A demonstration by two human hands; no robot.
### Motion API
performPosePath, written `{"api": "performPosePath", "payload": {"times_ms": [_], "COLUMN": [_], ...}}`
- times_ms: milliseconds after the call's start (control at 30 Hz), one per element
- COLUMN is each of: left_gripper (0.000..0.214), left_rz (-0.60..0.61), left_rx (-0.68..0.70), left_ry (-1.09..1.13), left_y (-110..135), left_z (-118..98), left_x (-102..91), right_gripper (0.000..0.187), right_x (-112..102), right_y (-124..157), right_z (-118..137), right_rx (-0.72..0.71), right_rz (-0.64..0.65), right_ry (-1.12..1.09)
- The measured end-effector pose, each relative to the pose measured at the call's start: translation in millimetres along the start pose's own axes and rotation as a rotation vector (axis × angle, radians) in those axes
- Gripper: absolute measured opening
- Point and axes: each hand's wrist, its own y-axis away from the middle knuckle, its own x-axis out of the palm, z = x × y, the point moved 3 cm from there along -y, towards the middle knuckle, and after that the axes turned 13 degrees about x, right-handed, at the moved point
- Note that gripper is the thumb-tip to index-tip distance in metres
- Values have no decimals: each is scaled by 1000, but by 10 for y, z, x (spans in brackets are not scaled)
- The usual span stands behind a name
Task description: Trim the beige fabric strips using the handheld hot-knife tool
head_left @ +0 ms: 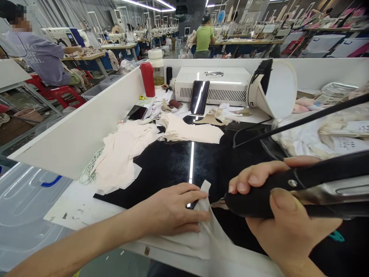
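While the left hand [175,211], fingers spread, rests on thin cream fabric [206,240] at six o'clock, the right hand [285,219] wraps a long black-and-silver tool [319,195] at four, its axis three-to-nine, tip toward nine.

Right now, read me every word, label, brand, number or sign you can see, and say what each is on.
"our" and, below it, "Path.": on the lilac shirt at far left; the top line is unclear.
Print on the paper slips at right: too small to read.
Marks on the white papers left of the propped phone: too small to read.
I can make out no brand.
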Motion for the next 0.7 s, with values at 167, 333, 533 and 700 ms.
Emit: {"api": "performPosePath", "payload": {"times_ms": [167,333,533,700], "left_gripper": [29,29,29,27], "left_rz": [-6,-28,8,36], "left_rx": [-13,-10,-21,-36], "left_ry": [8,10,11,23], "left_y": [2,3,12,18], "left_z": [-4,-1,2,-2], "left_x": [12,22,38,27], "right_gripper": [42,40,46,44], "right_x": [14,25,-7,7], "right_y": [-34,-55,-103,-102], "right_z": [-25,-41,-81,-125], "right_rx": [-24,-16,-42,-50], "right_rz": [-6,1,-37,1], "right_ry": [-8,16,-11,58]}}
